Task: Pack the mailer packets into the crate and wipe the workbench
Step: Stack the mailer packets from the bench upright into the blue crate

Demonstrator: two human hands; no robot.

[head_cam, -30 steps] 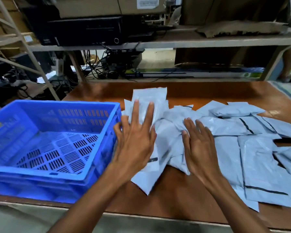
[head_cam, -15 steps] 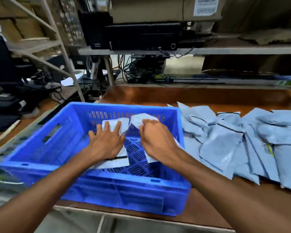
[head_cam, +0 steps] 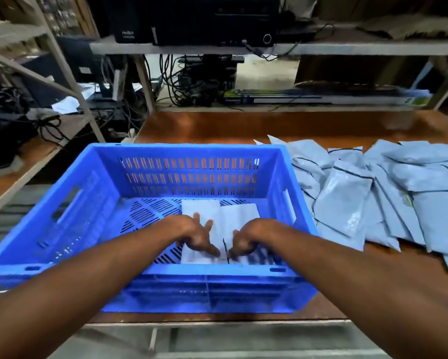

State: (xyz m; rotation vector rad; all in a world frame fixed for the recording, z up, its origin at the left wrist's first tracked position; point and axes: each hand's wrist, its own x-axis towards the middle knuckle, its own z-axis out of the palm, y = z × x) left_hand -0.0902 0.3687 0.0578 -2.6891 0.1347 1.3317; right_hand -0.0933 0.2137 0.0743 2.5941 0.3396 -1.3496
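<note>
The blue slotted crate (head_cam: 186, 149) stands on the brown workbench (head_cam: 217, 128) in front of me. Two white mailer packets lie flat, side by side, on its floor: one on the left (head_cam: 201, 211), one on the right (head_cam: 242, 216). Both my hands reach into the crate. My left hand (head_cam: 195, 235) grips the near end of the left packet, fingers partly spread. My right hand (head_cam: 243, 242) is curled on the near end of the right packet. A loose pile of several grey-blue mailer packets (head_cam: 347, 193) lies on the bench right of the crate.
A metal shelf (head_cam: 295, 49) with black electronics and tangled cables (head_cam: 191, 84) runs behind the bench. A slanted rack frame (head_cam: 70, 81) and a side bench with dark gear stand at the left. The bench's front edge is just below the crate.
Both hands carried packets from the pile over into the crate and lowered them onto its floor. My view has swung left, toward the crate.
</note>
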